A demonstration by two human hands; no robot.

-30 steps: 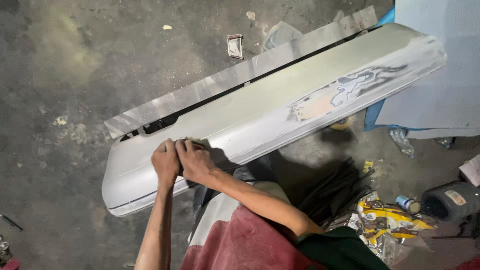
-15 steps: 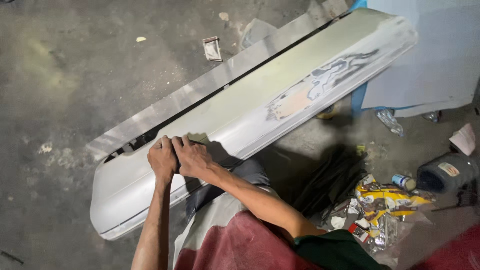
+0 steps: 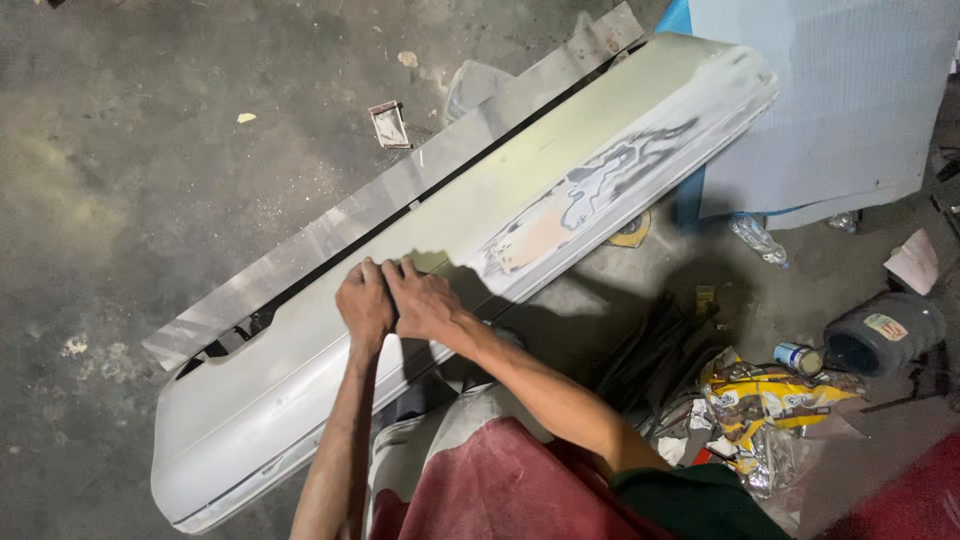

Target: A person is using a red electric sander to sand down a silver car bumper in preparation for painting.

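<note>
Both hands, left hand [image 3: 363,300] and right hand [image 3: 425,300], press flat, grip closed on nothing, against the long, stiff, light-looking bumper [image 3: 480,240] on the floor [image 3: 150,150], best lifted by its ends.

The head camera looks steeply down, close over the floor [image 3: 150,150].
</note>
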